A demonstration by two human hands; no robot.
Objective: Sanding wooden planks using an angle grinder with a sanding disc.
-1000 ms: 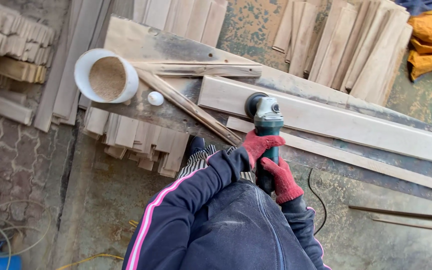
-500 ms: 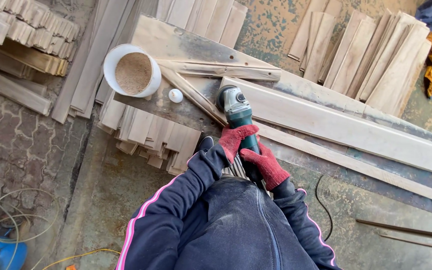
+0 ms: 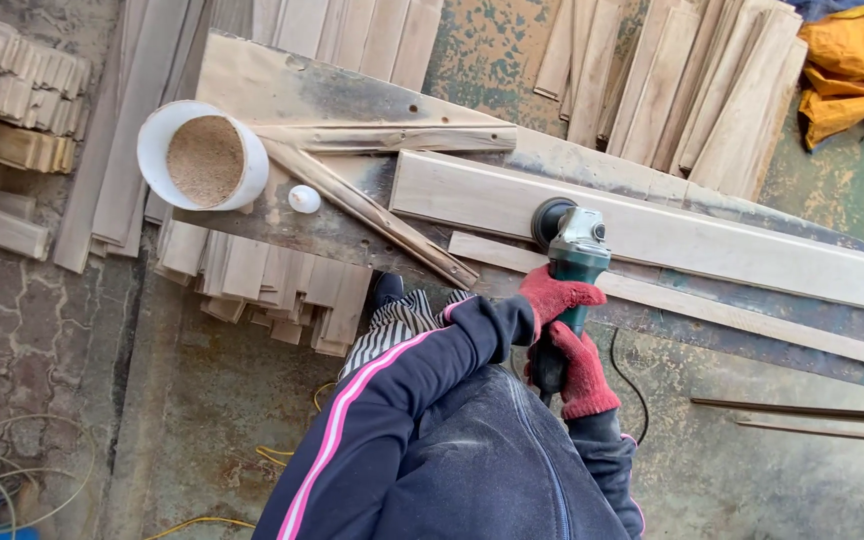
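No packages, labels, signs or screens visible.

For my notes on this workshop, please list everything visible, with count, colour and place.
Angle grinder: one, green and grey, disc on the long plank.
Long plank: one, pale, across the bench.
Workbench: one, grey and worn.
Bucket of sawdust: one, white, bench left end.
Small knob: one, white, beside bucket.
Wood slats: many, pale, stacked around.
Cloth: one, yellow, top right.
Left hand: red glove, grip on grinder.
Right hand: red glove, grip on grinder handle.
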